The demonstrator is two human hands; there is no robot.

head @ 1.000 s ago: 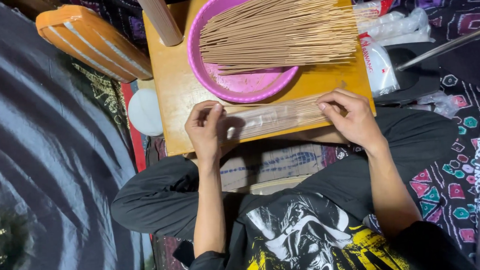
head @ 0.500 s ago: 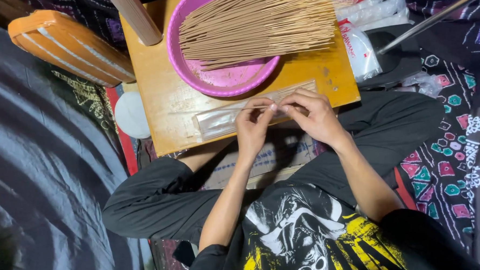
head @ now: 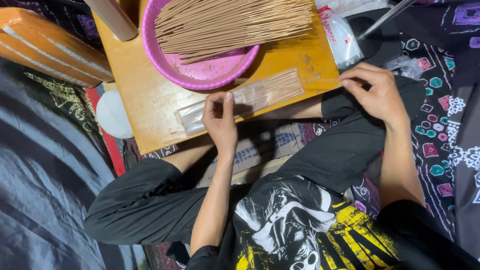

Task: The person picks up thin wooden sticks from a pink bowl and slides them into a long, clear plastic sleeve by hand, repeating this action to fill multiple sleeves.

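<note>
Your left hand (head: 220, 117) pins the clear sleeve (head: 241, 100) flat while your right hand (head: 376, 94) pinches the sticks' (head: 281, 87) ends; push them fully inside next.

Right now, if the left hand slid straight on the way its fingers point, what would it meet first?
The left hand points up the board, fingertips on the clear sleeve of sticks. Just beyond lies the pink bowl; its rim would likely come first, though height is unclear.
</note>
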